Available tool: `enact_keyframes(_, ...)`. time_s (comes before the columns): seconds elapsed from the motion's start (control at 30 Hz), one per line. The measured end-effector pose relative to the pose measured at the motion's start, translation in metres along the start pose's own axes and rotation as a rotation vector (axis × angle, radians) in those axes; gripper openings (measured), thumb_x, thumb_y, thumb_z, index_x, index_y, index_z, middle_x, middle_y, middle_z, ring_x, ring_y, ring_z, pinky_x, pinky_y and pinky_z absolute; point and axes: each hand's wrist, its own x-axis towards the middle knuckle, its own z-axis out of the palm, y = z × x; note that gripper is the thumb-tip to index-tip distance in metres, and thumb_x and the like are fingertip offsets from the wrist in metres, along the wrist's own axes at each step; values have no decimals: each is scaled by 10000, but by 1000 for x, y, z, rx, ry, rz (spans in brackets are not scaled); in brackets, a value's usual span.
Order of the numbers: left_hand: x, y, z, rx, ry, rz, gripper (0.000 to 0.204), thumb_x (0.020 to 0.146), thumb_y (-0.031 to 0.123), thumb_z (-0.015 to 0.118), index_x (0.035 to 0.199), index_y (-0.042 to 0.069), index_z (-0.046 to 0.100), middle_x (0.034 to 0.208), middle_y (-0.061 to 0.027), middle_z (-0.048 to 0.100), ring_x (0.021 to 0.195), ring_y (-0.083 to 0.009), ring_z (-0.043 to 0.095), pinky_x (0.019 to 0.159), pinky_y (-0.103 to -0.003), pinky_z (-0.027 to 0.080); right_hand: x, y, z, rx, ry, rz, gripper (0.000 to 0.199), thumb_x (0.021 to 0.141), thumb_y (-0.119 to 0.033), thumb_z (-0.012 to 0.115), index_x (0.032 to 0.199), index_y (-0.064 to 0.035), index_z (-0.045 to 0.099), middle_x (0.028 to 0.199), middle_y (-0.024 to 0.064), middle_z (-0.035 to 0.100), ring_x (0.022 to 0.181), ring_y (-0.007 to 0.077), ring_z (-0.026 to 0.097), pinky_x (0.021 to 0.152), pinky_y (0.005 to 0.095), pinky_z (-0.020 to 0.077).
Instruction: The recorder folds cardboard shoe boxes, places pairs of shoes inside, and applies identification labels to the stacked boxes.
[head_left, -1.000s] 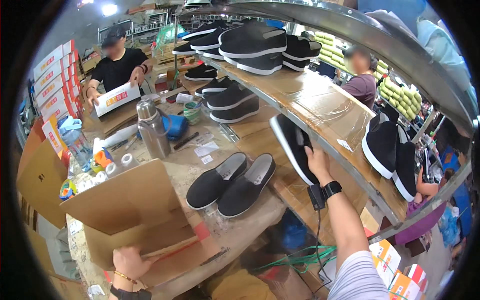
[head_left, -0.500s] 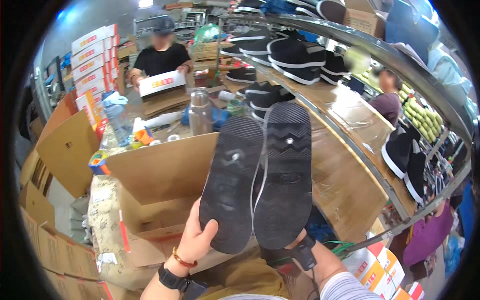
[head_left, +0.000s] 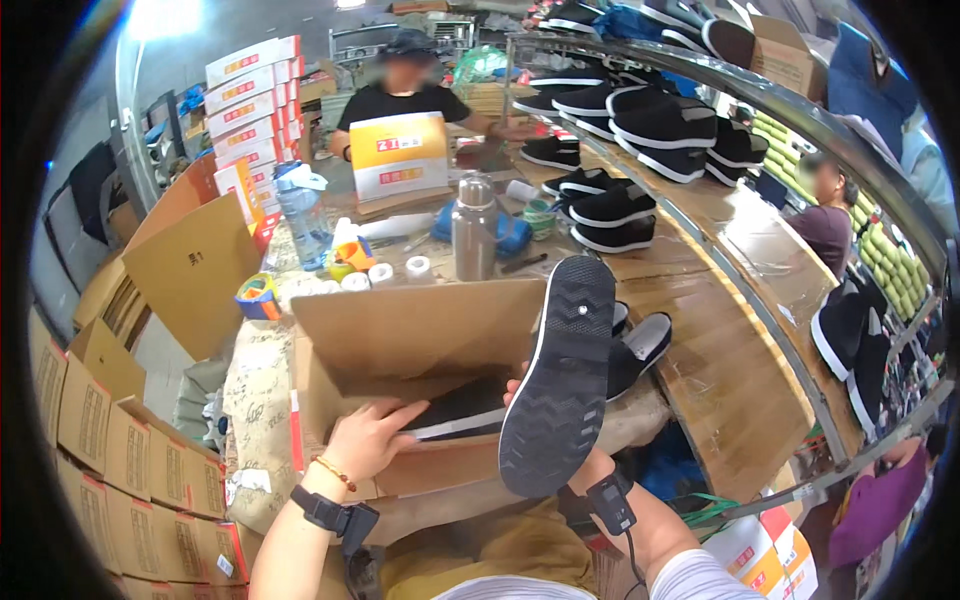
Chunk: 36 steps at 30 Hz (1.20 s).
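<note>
The left hand (head_left: 368, 440) lies with its fingers spread flat on a black shoe (head_left: 462, 410) that sits inside an open cardboard box (head_left: 400, 340). The fingertips press the shoe's side near its white sole edge; they are not curled round it. Most of that shoe is hidden by the box wall and by the other shoe in front, so its toe and heel cannot be made out.

The right hand (head_left: 522, 392) holds a second black shoe (head_left: 560, 375) upright, with its grey treaded sole facing the camera. The sole covers almost the whole hand: only a thumb or fingertip shows at its left edge, just beside the left hand's fingertips. The hand is closed on the shoe, though how the fingers wrap it cannot be seen. A strapped device hides part of the right wrist.

Beyond the fingers, behind the raised sole, another pair of black shoes (head_left: 640, 345) lies on the table, partly hidden. Further off stand a steel flask (head_left: 474, 228) and tape rolls (head_left: 260, 296). Across the table a person (head_left: 405, 95) holds a yellow and white box (head_left: 400, 155).
</note>
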Motion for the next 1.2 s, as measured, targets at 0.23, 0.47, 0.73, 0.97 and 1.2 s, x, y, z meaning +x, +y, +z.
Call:
enact_keyframes(0.23,-11,25,11,209,-62,-22,430,729,254,700,1151,199,640,1047,-79,612,883,-248,635,672,-361,541,43,7,59,-880,167,-251,270,945,-90,487,1189,0,558,1120,186,632,1020,282,633,803,354,551)
enact_keyframes(0.47,-3,43,5,83,218,244,260,693,99,642,951,72,666,1026,-100,626,883,-268,627,754,-378,522,66,24,8,-2516,-674,-637,183,757,-119,661,938,-114,693,1159,115,613,1043,283,592,890,399,469)
enact_keyframes(0.73,-32,-44,2,-475,605,-542,776,689,95,754,1366,58,376,1247,-141,507,1141,-274,498,895,-388,432,75,-70,-7,-2061,353,-840,215,910,-161,542,1002,7,641,942,180,657,878,353,627,786,426,494)
enact_keyframes(0.97,-24,-28,29,-459,633,-465,887,691,59,775,1407,45,250,1276,-190,446,1246,-343,416,1015,-414,383,69,-24,-14,-1932,308,-299,424,809,-116,672,1201,6,567,1032,188,628,875,234,648,756,325,510)
enact_keyframes(1.2,-60,-51,-21,304,173,-75,199,701,210,692,890,154,724,1208,-67,586,1089,-298,560,914,-426,454,90,-67,37,-2336,-454,-150,633,666,-300,779,1209,-48,572,1170,172,598,1118,336,545,949,413,431)
